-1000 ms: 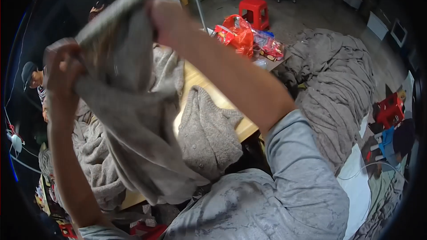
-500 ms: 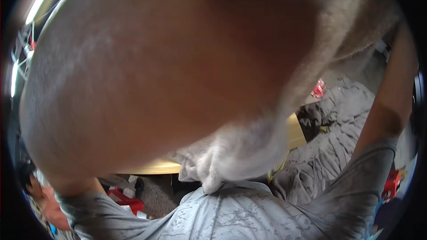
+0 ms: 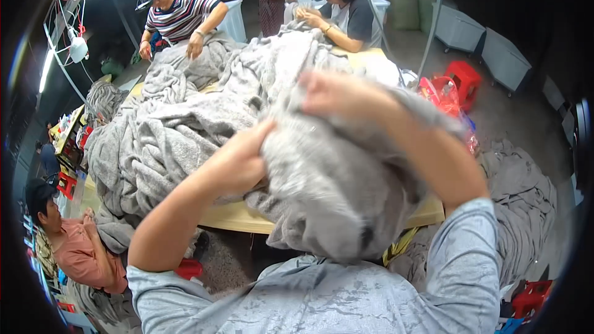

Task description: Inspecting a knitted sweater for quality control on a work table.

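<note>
A bunched grey plush cloth [image 3: 328, 179] hangs in front of my chest, over the near table edge, and part of it is blurred by motion. My left hand [image 3: 246, 156] is closed on its left side, with fingers curled into the fabric. Higher up and to the right, my right hand [image 3: 325, 94] is closed in a fist at the cloth's top, slightly smeared. Beyond both hands, a large heap of the same grey plush fabric [image 3: 179, 130] covers most of the yellow tabletop [image 3: 241, 219].
Two people [image 3: 179, 12] [image 3: 343, 9] handle fabric across the table; another stands behind. A person in a salmon top [image 3: 83, 253] sits at left. More grey fabric [image 3: 520, 198] lies on the floor at right, near red stools [image 3: 463, 80] and wheeled bins [image 3: 504, 59].
My left arm, which filled most of the view close up, has come down and away. The cloth has come down in front of me, and both hands now show on it.
</note>
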Action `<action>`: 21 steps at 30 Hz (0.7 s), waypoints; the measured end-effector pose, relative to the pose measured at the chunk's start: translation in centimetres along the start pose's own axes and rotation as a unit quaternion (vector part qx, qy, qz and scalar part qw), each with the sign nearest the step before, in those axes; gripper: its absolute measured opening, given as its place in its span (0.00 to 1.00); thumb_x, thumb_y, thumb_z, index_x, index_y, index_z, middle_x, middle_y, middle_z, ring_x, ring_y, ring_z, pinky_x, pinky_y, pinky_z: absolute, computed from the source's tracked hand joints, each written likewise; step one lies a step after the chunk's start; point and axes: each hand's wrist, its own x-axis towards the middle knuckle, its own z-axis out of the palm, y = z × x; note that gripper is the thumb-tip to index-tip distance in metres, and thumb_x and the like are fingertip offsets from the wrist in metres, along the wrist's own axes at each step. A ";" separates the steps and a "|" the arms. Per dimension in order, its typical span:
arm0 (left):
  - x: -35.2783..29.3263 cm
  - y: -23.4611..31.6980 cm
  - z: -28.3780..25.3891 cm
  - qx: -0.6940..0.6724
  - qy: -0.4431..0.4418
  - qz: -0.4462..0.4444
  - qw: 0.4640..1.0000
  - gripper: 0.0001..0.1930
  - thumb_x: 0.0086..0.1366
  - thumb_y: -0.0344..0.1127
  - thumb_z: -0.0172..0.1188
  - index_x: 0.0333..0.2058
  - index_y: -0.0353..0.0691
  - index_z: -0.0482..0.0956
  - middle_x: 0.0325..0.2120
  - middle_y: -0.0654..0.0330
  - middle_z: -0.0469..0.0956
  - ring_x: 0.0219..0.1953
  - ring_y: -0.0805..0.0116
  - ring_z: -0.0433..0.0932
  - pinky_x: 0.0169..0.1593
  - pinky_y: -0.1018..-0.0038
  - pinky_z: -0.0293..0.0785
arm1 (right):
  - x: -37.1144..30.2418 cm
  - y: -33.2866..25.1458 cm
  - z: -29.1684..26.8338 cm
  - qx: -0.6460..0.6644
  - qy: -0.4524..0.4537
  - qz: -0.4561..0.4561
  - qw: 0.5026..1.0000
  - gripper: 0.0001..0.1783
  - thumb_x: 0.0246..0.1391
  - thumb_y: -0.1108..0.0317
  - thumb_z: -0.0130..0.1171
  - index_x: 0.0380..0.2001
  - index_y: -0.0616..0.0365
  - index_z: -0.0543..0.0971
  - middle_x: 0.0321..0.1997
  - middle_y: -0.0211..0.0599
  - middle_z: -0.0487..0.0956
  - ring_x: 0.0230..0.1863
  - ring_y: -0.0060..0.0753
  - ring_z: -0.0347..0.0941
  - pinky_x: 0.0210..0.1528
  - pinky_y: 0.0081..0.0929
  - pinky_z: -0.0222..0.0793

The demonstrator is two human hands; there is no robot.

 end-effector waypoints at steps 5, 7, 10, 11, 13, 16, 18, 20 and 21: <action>-8.8 -11.0 4.2 0.355 -0.113 -0.101 0.923 0.21 0.46 0.27 0.58 0.43 0.38 0.71 0.53 0.39 0.63 0.55 0.40 0.63 0.52 0.58 0.67 | -11.3 3.5 11.2 0.162 -0.282 -0.007 0.946 0.22 0.52 0.54 0.58 0.44 0.58 0.73 0.37 0.43 0.75 0.40 0.38 0.71 0.44 0.34 0.67; -9.8 -11.3 6.4 0.377 -0.037 0.019 0.925 0.27 0.39 0.29 0.66 0.43 0.40 0.71 0.54 0.43 0.62 0.57 0.42 0.61 0.57 0.56 0.60 | -14.7 3.8 15.1 0.171 -0.219 -0.015 0.960 0.28 0.48 0.51 0.61 0.45 0.60 0.71 0.42 0.46 0.72 0.45 0.44 0.68 0.47 0.37 0.64; -10.0 -10.3 8.6 0.251 -0.115 0.110 0.955 0.30 0.37 0.34 0.69 0.44 0.40 0.71 0.50 0.50 0.66 0.57 0.47 0.61 0.58 0.55 0.58 | -15.5 2.6 16.7 0.111 -0.106 -0.070 0.986 0.30 0.46 0.52 0.63 0.48 0.60 0.70 0.46 0.46 0.69 0.49 0.46 0.65 0.51 0.37 0.61; -10.5 -10.1 9.9 0.249 -0.115 0.147 0.950 0.26 0.40 0.32 0.67 0.42 0.40 0.70 0.46 0.51 0.68 0.52 0.50 0.67 0.53 0.58 0.64 | -15.3 2.3 16.3 0.113 -0.082 -0.045 0.989 0.30 0.45 0.53 0.64 0.48 0.59 0.70 0.48 0.46 0.68 0.51 0.47 0.64 0.53 0.38 0.60; -12.0 -11.8 11.7 0.263 -0.147 0.085 0.950 0.23 0.43 0.29 0.63 0.41 0.39 0.70 0.43 0.51 0.70 0.46 0.52 0.71 0.47 0.62 0.69 | -15.5 2.0 16.3 0.117 -0.064 -0.021 0.991 0.30 0.44 0.55 0.65 0.48 0.59 0.70 0.50 0.46 0.67 0.53 0.49 0.63 0.55 0.39 0.58; -12.3 -14.7 11.2 0.208 -0.072 0.018 0.975 0.18 0.49 0.27 0.55 0.42 0.37 0.68 0.34 0.50 0.71 0.39 0.48 0.73 0.41 0.62 0.70 | -15.9 1.8 16.6 0.096 -0.054 -0.030 0.993 0.29 0.44 0.58 0.65 0.48 0.59 0.70 0.51 0.47 0.67 0.53 0.50 0.63 0.55 0.39 0.58; -14.2 -17.3 11.1 0.196 -0.061 0.007 0.979 0.20 0.48 0.25 0.56 0.43 0.36 0.68 0.37 0.48 0.72 0.39 0.47 0.73 0.41 0.61 0.70 | -16.0 1.4 16.8 0.066 -0.026 -0.037 0.997 0.29 0.44 0.59 0.64 0.48 0.59 0.69 0.51 0.47 0.67 0.53 0.50 0.63 0.56 0.39 0.58; -14.5 -16.4 10.8 0.204 -0.068 -0.020 0.976 0.20 0.48 0.24 0.56 0.43 0.36 0.68 0.38 0.48 0.72 0.40 0.48 0.73 0.43 0.62 0.70 | -16.1 1.3 17.1 0.003 0.010 -0.044 0.999 0.29 0.44 0.62 0.64 0.48 0.62 0.69 0.51 0.50 0.66 0.53 0.52 0.62 0.56 0.40 0.58; -14.6 -15.8 10.6 0.125 0.021 -0.044 0.991 0.20 0.49 0.22 0.54 0.44 0.36 0.67 0.37 0.49 0.73 0.39 0.51 0.74 0.43 0.64 0.70 | -16.1 1.1 17.2 0.005 0.006 -0.048 0.999 0.29 0.44 0.62 0.64 0.48 0.62 0.69 0.51 0.50 0.66 0.53 0.52 0.62 0.56 0.40 0.58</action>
